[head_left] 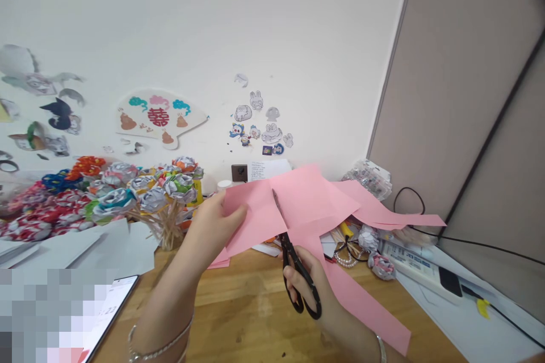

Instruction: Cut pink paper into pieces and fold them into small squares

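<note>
A large pink sheet of paper [315, 198] is held up over the wooden table, with long strips hanging off its right side. My left hand [219, 218] pinches the sheet's left part, thumb on the near face. In my right hand [313, 281] are black-handled scissors [293, 255], my fingers through the loops. Their blades lie across the pink paper, pointing up and away, along a line between the left part and the rest. Under my left hand, more pink paper [219, 261] lies on the table.
Folded-paper flowers on sticks [170, 195] crowd the back left beside white papers [106, 244]. A phone [108, 312] lies at the front left. A pearl string [347, 258], a white power strip [419, 272] and a black cable [485, 245] are on the right. The wall [255, 22] rises behind.
</note>
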`<state>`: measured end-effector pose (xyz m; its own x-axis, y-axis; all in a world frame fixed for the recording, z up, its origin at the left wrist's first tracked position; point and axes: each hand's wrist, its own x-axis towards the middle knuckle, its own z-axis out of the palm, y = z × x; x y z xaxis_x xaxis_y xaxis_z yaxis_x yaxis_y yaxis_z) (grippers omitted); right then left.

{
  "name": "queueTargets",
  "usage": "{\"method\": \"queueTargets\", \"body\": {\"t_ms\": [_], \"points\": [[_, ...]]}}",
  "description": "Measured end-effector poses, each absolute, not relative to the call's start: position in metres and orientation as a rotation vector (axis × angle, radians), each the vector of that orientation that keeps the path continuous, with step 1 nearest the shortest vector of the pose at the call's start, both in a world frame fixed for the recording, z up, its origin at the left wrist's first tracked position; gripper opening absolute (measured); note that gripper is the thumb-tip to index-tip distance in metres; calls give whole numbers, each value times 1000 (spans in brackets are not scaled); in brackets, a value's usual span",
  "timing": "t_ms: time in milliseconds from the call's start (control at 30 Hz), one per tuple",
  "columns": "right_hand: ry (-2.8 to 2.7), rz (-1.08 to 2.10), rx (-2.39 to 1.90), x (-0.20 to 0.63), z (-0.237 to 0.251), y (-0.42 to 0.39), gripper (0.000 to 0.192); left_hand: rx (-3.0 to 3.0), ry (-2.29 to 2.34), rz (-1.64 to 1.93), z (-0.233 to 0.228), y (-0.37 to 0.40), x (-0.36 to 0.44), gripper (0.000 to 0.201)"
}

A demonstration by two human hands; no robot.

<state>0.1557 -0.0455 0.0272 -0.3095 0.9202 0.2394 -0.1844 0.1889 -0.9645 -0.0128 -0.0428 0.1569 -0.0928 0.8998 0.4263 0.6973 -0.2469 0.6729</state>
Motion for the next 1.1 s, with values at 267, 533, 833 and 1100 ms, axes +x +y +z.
{"method": "queueTargets", "body": {"t_ms": [267, 533, 833, 1100], "points": [[-1398, 1366, -697, 156, 23, -41, 35, 1867, 1719, 1283, 157, -43, -13, 26], [-1397, 1358, -643, 157, 31, -44, 33, 1848, 1642, 1269, 154, -45, -9, 29], [-1380, 1343, -670, 156, 23, -40, 31, 1900, 1660, 1268, 153, -44, -8, 29], [-1386, 1333, -679, 156, 26, -44, 31, 1917, 1669, 1248, 155, -45, -6, 28]]}}
